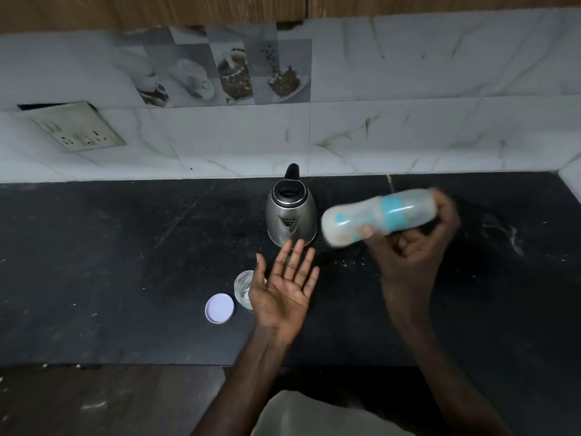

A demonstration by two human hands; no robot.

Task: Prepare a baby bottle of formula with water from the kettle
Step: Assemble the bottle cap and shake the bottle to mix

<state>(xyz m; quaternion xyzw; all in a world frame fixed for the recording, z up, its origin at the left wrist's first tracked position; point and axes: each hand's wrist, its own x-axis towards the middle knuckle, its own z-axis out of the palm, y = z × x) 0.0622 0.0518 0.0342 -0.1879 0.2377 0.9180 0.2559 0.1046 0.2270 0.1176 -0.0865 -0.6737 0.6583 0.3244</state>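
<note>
My right hand (415, 243) grips a baby bottle (374, 217) with a blue collar, held almost on its side above the counter and blurred by motion. Milky liquid shows inside it. A steel kettle (290, 212) with a black lid and handle stands on the dark counter (125, 262), just left of the bottle. My left hand (284, 287) hovers palm up, fingers spread, in front of the kettle and holds nothing. A small clear jar (243, 286) sits partly behind that hand, with its round lilac lid (219, 308) lying beside it.
A white marbled tile wall backs the counter, with a socket plate (75, 127) at the left and picture tiles (226, 70) above the kettle. The counter's front edge runs across the bottom, over a darker cabinet front. The wall turns a corner at the far right.
</note>
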